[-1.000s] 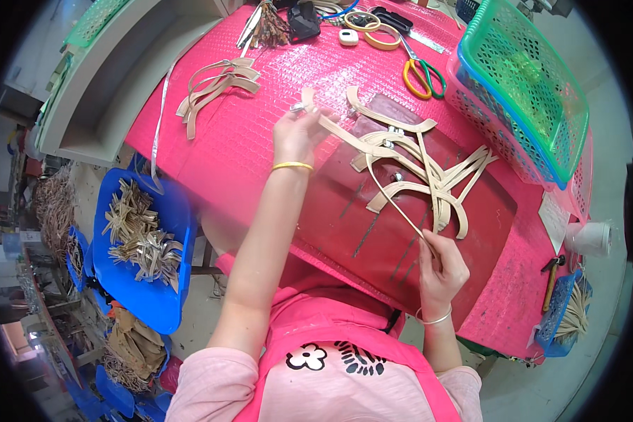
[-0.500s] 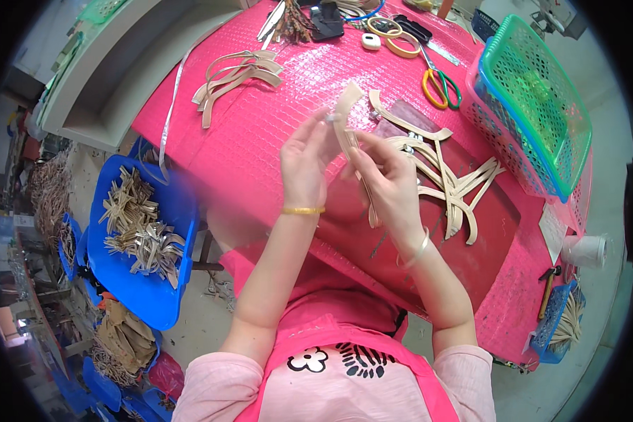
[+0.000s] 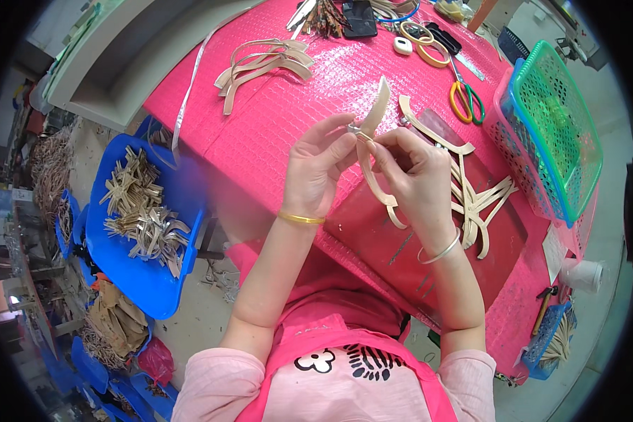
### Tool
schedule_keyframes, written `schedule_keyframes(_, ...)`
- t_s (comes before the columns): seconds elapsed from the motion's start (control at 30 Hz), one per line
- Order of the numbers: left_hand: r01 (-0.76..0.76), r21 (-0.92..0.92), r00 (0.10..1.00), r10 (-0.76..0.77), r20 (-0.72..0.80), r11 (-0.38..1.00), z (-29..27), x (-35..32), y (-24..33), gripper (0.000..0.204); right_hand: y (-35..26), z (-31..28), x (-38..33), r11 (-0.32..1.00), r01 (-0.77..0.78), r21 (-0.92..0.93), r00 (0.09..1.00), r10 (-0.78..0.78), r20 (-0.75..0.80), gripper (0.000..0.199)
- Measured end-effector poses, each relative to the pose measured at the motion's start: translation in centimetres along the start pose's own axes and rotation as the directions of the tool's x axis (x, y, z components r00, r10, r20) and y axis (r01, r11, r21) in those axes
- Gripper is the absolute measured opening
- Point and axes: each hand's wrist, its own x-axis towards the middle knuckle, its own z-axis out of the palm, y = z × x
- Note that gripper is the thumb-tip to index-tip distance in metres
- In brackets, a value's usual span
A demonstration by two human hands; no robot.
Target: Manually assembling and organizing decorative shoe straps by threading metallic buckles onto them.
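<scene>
Beige strap (image 3: 378,107): flat, narrow, curved; small silvery buckle (image 3: 356,129) midway.

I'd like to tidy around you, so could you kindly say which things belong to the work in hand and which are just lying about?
Likely in the work:
beige strap, held in left fingers and right fingers
other beige straps on the red sheet

Seemingly just lying about:
scissors
hammer
white roll

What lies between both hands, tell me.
In the head view, a beige strap with a shiny metal piece lies between the left hand and the right hand.
</scene>
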Motion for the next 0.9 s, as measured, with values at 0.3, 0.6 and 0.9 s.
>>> schedule_keyframes(0.3, 0.075, 0.073, 0.994, -0.081, 0.076, 0.995, -0.9, -0.4, 1.4, 0.029, -1.1, 0.1, 0.5, 0.999, -0.048, -0.021, 0.989, 0.051, 0.137, 0.009)
schedule_keyframes(0.6, 0.07, 0.341, 0.981, -0.127, 0.148, 0.937, 0.2, -0.1, 4.3, 0.026, -0.5, 1.2, -0.6, 0.884, -0.26, 0.388, 0.961, 0.201, 0.188, 0.013)
schedule_keyframes(0.9, 0.038, 0.493, 0.991, -0.096, 0.093, 0.869, 1.8, -2.6, 3.0, 0.023, -0.7, 0.6, -1.6, 0.953, 0.294, -0.073, 0.954, -0.297, -0.041, 0.019)
